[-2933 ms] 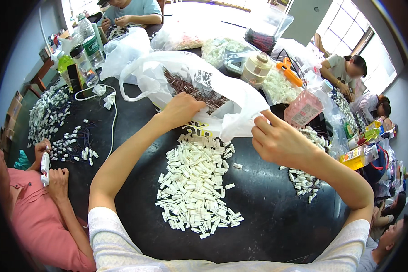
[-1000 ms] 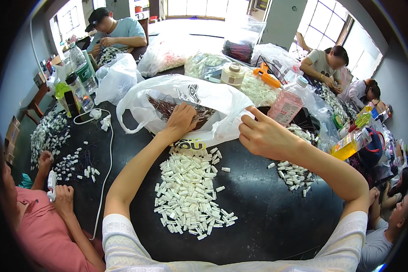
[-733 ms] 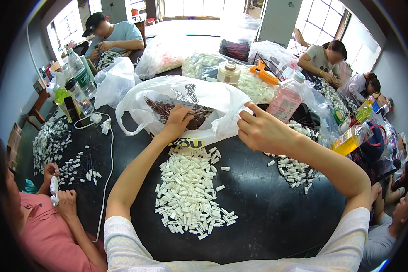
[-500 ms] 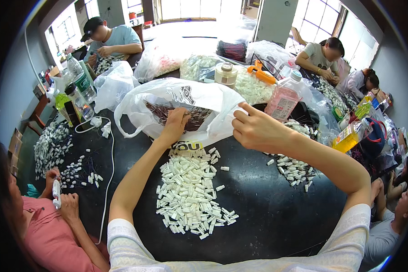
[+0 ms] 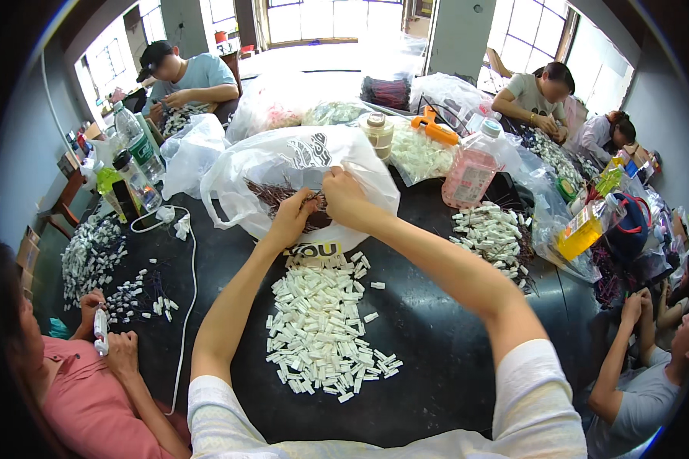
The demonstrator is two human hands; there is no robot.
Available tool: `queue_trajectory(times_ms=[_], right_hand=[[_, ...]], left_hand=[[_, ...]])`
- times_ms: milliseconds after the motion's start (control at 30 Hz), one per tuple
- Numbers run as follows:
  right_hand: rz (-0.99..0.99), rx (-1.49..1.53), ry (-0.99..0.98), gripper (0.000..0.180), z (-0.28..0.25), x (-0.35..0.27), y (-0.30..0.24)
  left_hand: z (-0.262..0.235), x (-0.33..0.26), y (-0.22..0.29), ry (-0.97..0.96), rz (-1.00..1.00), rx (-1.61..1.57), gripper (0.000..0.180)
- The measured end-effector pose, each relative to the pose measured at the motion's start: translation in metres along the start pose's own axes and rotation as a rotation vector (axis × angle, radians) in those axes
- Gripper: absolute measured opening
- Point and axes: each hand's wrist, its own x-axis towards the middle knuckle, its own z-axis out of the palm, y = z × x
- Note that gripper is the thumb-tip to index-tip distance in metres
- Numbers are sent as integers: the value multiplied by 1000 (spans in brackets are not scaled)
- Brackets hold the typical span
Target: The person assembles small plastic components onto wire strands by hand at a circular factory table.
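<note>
A white plastic bag [image 5: 366, 157] lies on its side, its mouth toward me, with many thin dark reddish-brown wires [image 5: 266, 194] inside. At the mouth my left hand [image 5: 291, 218] is closed, with dark wire ends at its fingertips. Close to its right, my right hand [image 5: 344, 197] reaches into the bag opening with bent fingers; what they grip is hidden. In front of the bag spreads a pile of small white plastic connector housings [image 5: 314, 325], partly over a printed yellow and black patch [image 5: 314, 252].
A second heap of white housings with wires [image 5: 490, 237] sits to the right. A white cable [image 5: 191, 283] runs along the left. Beyond the bag stand a jar [image 5: 378, 136], an orange glue gun [image 5: 436, 126] and a pink bottle [image 5: 471, 168]. Co-workers sit around the black table [image 5: 452, 367].
My right hand has let go of the bag's right edge and moved left into its mouth, beside my left hand. The bag's right side has sagged inward.
</note>
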Motion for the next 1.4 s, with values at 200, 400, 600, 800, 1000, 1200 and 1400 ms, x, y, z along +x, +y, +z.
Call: queue_trajectory(times_ms=[200, 400, 600, 800, 1000, 1200, 1400], right_hand=[[324, 327, -12, 21, 18, 19, 27], [354, 308, -62, 22, 39, 9, 47], [-312, -283, 8, 48, 14, -17, -15], [-319, -277, 97, 39, 41, -27, -25], [-184, -117, -68, 46, 55, -38, -10], [-165, -115, -133, 44, 50, -33, -15], [-175, -207, -101, 32, 34, -33, -12]], left_hand=[[-9, -4, 6, 6, -19, 55, 16], [-9, -4, -5, 91, -43, 15, 19], [-16, 6, -7, 153, -13, -40, 19], [-28, 24, -13, 124, -105, -177, 20], [-29, 39, 23, 205, -218, -338, 23], [-56, 46, 10, 269, -205, -639, 16], [-73, 37, 26, 400, -324, -860, 13]])
